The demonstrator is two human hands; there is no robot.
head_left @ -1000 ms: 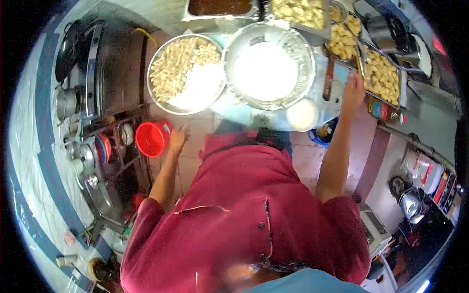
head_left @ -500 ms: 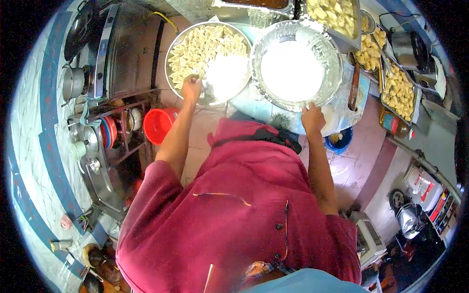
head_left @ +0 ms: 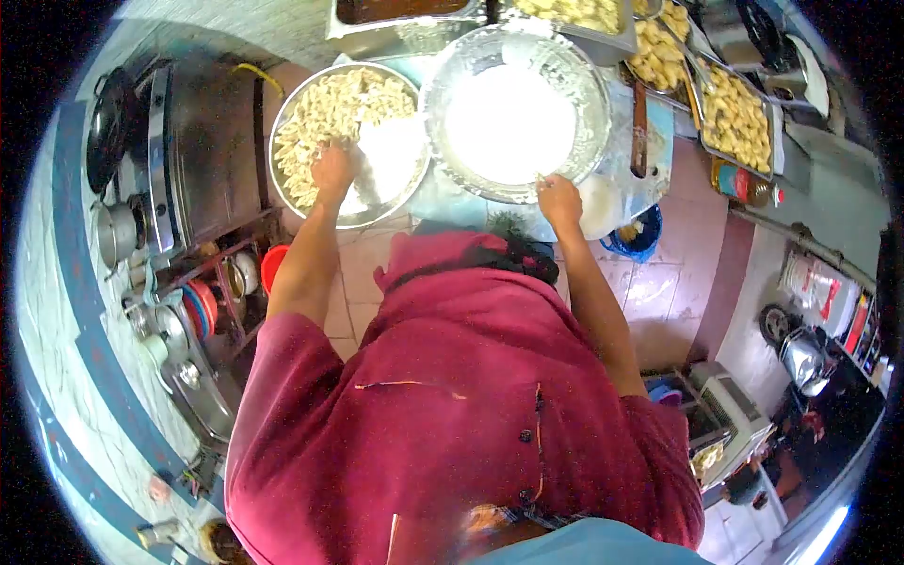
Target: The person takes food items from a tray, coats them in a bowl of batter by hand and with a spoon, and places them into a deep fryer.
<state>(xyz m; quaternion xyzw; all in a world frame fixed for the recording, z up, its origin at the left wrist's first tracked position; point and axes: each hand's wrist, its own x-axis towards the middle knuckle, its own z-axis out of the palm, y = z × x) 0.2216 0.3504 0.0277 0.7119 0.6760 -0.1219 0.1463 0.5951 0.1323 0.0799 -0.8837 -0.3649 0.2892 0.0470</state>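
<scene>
My left hand reaches down among pale cut pieces in a wide round metal tray. Its fingertips are lost among the pieces, and the tray's right side is washed out by glare. Beside it stands a large metal bowl, its inside coated with white residue and its middle glaring white. At the bowl's near right rim my right hand is closed, fingers curled against the edge.
Behind the bowl are a deep pan of brown contents and a pan of pale yellow pieces. To the right are a wooden-handled tool and a tray of yellow pieces. A blue-lined bucket stands below.
The view has shifted, so the tray and bowl appear further left. My left hand has moved from near the tray's front edge deeper into the pieces. My right hand stays at the bowl's rim.
</scene>
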